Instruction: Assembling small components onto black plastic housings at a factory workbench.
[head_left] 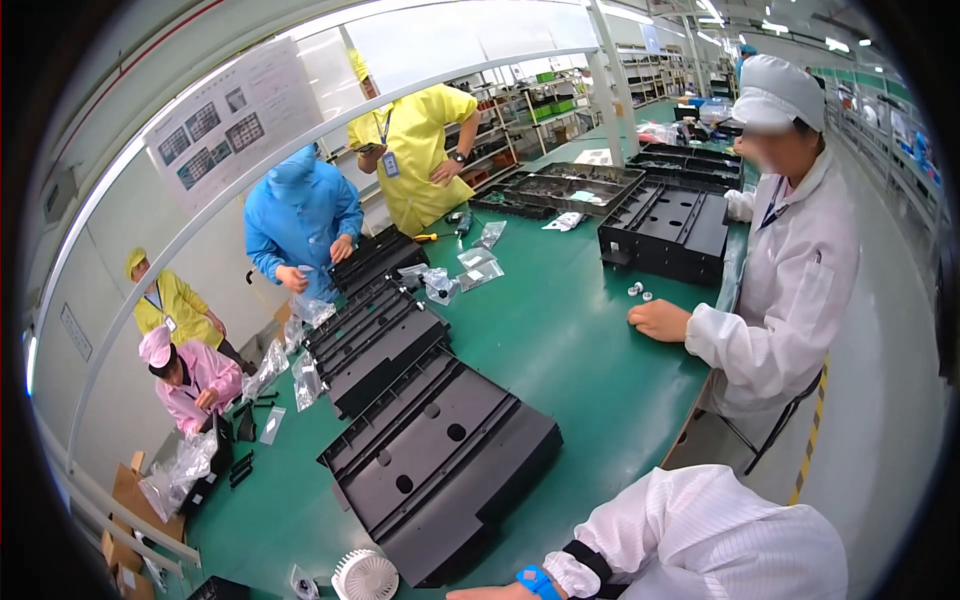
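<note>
My right arm in a white sleeve reaches in from the lower right, with a black cuff and a blue band [540, 582] at the wrist. Only a thin strip of my right hand [492, 593] shows at the lower edge; its fingers and anything in them are cut off. My left hand is out of view. Just beyond the right hand lies a large black chassis panel [430, 450] with round holes and raised rails, flat on the green table [590, 400]. A small white round fan [365, 576] stands by its near corner.
Further black panels [375, 345] line the table's left side among clear plastic bags [478, 265]. At the right sits a co-worker in white [790, 240], near a black chassis [665, 230] and small round metal parts [640, 291]. Other people in blue [300, 225], yellow and pink are across the table.
</note>
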